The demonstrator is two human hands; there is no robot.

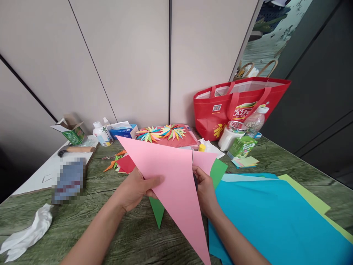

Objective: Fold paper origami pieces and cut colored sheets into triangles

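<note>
A large sheet of pink paper (168, 173) is held up over the table, its lower end tapering to a point. My left hand (138, 189) pinches its left edge, thumb on the near face. My right hand (204, 186) grips scissors (195, 181); a dark handle and a thin strip of blade show, the rest hidden by hand and paper. The blade stands at a cut running down from the paper's top edge, with a pink flap to its right. Green paper (219, 171) shows behind the pink sheet, and a green point shows below my left hand.
Blue sheets (256, 213) lie at the right over yellow-green paper (306, 195). Behind stand a red bag (212, 117), a green box (242, 147) and a bottle. Folded paper stars (173, 131) lie at the back. A hammer-like tool (79, 149) and crumpled tissue (33, 230) are left.
</note>
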